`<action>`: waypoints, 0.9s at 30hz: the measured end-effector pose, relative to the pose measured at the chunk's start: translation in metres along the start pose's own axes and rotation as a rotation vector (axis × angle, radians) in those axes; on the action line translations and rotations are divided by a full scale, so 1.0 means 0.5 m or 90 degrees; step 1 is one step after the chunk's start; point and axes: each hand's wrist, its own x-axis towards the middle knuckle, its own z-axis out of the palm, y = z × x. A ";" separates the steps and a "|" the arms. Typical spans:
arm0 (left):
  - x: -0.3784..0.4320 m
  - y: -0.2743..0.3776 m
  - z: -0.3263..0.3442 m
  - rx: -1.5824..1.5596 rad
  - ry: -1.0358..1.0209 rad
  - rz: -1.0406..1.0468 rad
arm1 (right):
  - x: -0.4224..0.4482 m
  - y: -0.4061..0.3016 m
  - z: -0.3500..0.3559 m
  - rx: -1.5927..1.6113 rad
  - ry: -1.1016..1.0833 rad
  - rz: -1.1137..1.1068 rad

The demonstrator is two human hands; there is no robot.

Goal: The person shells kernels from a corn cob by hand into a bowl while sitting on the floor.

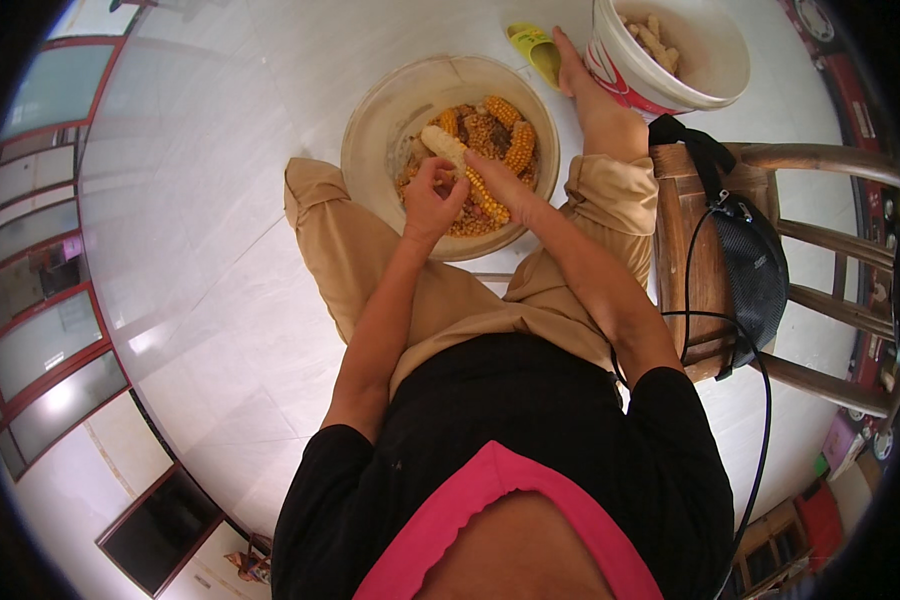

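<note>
Over a round plastic tub (375,112), both hands are at a partly stripped corn cob (444,142). Its upper left part is pale and bare, while yellow kernels cover the lower right end. My right hand (504,187) grips the cob from the right, thumb along its top and fingers under it. My left hand (433,199) is at the cob's left side, fingers and thumb curled against it; its palm is hidden. Below in the tub lie loose corn kernels (469,227) and several cobs with kernels, among them a corn ear (521,146) at the right.
A white bucket (667,86) holding pale stripped cobs (654,41) stands beyond my bare right foot. Near it lies a yellow-green slipper (534,52). At my right is a wooden chair (679,225) with a black bag (754,277) and a cable (766,420).
</note>
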 end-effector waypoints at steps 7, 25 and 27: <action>0.008 -0.028 0.011 0.075 0.047 0.168 | 0.032 0.025 -0.021 -0.111 0.030 -0.040; -0.008 -0.022 0.037 -0.129 -0.012 -0.174 | 0.014 0.005 -0.001 0.163 0.030 -0.102; -0.013 -0.006 0.050 -0.020 0.054 -0.060 | 0.019 0.012 -0.002 0.119 0.044 -0.120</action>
